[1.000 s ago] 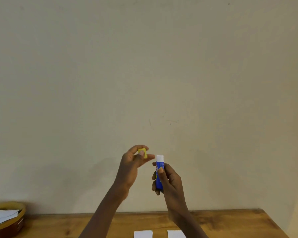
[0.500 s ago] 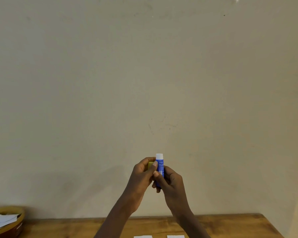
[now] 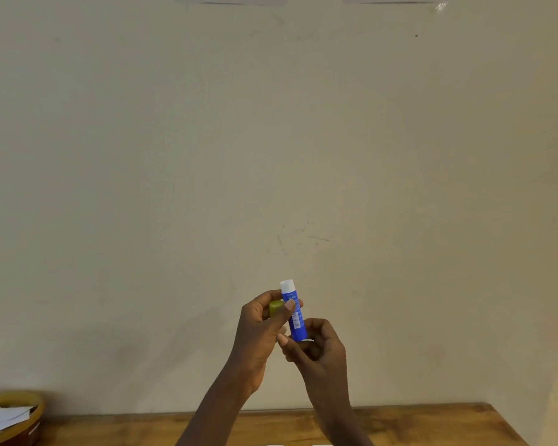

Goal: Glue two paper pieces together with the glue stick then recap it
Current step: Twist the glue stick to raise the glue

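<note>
A blue glue stick with a white uncapped top stands upright in the air in front of the wall. My left hand holds its upper body with thumb and fingers and also keeps the yellow cap tucked in its palm. My right hand grips the stick's bottom end from below. Two white paper pieces barely show at the bottom edge of the frame, on the table.
A wooden table runs along the bottom, its right edge near the wall. A round yellow-brown container with white paper sheets stands at the far left. A plain beige wall fills the rest.
My left hand, which held the cap apart from the stick, has come over and closed on the stick's body. My right hand slid down to the stick's base.
</note>
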A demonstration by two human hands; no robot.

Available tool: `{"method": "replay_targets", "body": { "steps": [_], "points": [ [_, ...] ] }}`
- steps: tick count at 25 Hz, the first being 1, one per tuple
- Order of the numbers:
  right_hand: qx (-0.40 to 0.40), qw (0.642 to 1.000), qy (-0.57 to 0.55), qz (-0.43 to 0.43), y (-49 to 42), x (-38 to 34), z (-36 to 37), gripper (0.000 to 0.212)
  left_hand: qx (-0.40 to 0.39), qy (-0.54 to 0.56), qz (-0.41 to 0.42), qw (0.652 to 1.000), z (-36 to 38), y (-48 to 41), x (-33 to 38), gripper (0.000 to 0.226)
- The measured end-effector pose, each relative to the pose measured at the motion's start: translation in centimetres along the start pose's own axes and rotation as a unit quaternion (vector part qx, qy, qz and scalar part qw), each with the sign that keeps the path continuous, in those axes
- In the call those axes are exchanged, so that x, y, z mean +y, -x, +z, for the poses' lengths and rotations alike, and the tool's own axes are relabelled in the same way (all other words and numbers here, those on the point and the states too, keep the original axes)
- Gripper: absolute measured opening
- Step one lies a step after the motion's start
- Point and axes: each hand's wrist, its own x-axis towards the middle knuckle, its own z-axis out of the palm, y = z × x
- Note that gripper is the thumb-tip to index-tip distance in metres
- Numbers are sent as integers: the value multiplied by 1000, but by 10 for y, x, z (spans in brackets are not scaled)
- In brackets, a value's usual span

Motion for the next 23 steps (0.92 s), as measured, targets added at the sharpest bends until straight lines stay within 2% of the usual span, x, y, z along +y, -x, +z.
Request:
{"method": "replay_targets", "body": {
  "steps": [3,4,7,9,12,14,15,18,21,23],
  "points": [
    [40,999,-20,9,3,-1,2,5,5,0,16,1000,4,-1,-1,12],
    [28,999,-31,25,5,-2,2,7,8,-6,19,1000,6,-1,-3,12],
    [-33,987,-106,114,5,-3,0,37,7,2,11,1000,6,0,-7,12],
    [-47,980,-128,144,5,-5,-2,41,-2,13,3,1000,5,1,-9,12],
    [11,999,-33,41,5,-5,-2,5,10,1,-1,1000,8,0,-9,25],
    [47,999,14,-2,4,-3,-1,8,17,-3,3,1000,11,-1,-7,24],
    [40,999,-2,6,4,-4,0,9,19,-12,9,1000,12,-2,-5,21],
    [-19,995,-66,67,2,-5,-1,28,25,-22,11,999,11,-3,-5,20],
    [22,1000,1,18,3,-1,1,7,29,-20,2,999,9,-4,-6,26],
    [58,996,58,-22,5,2,2,16,29,-18,5,999,9,-4,-7,25]
  ]
}}
